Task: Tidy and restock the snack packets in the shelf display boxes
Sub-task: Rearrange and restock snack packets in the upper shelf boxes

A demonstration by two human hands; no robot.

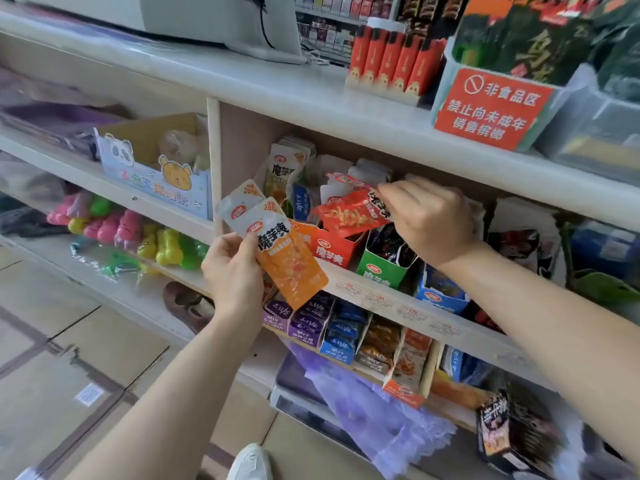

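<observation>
My left hand [235,271] holds two orange snack packets [287,261] fanned out in front of the middle shelf. My right hand [429,220] pinches a red snack packet [349,211] by its end, just above a red display box [334,252]. Beside that stands a green display box [381,268] with dark packets, and a blue display box [440,296] further right. More packets stand upright behind, at the back of the shelf [291,168].
The lower shelf holds purple, blue and orange display boxes [343,334]. A panda-printed carton [156,168] stands left of the divider, with coloured toys [114,226] beneath. Red packs [391,64] and an orange sign [491,109] sit on the top shelf. A purple bag [374,410] hangs below.
</observation>
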